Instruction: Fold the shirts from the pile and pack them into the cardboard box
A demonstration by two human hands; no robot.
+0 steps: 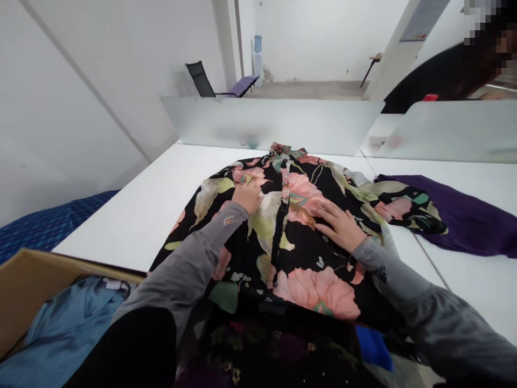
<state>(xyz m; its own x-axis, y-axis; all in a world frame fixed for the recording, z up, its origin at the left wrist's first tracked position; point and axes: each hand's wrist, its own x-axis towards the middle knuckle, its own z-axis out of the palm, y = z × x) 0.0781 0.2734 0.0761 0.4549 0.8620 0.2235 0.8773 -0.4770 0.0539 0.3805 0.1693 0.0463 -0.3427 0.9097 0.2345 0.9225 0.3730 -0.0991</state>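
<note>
A person's hands are resting on a floral button-front shirt (299, 245) that is lying face up on a white tabletop (121, 229), its collar pointing away toward a frosted partition (274, 126). On the left, a broad bare strip of tabletop is leaving open room between shirt and side edge; at the near edge, the shirt's hem is reaching the person's body. The left hand (247, 197) is lying flat across the chest, its fingers extending close together; the right hand (341, 225) is pressing palm down beyond the button placket, its fingers spreading slightly.

To the right, a sleeve is crossing a tabletop seam and overlapping a dark purple cloth (472, 226), which is taking up space on that side. The partition is blocking the far edge, the collar sitting just beside it. At near left, a cardboard box (24, 293) is holding a blue garment (76, 318), while blue patterned fabric (81, 215) is lying behind it.

Beyond the partition, a black-backed chair (200, 78) and a water dispenser (257, 59) are standing by pale walls. A dark-clad person (436, 70) is leaning in at upper right.
</note>
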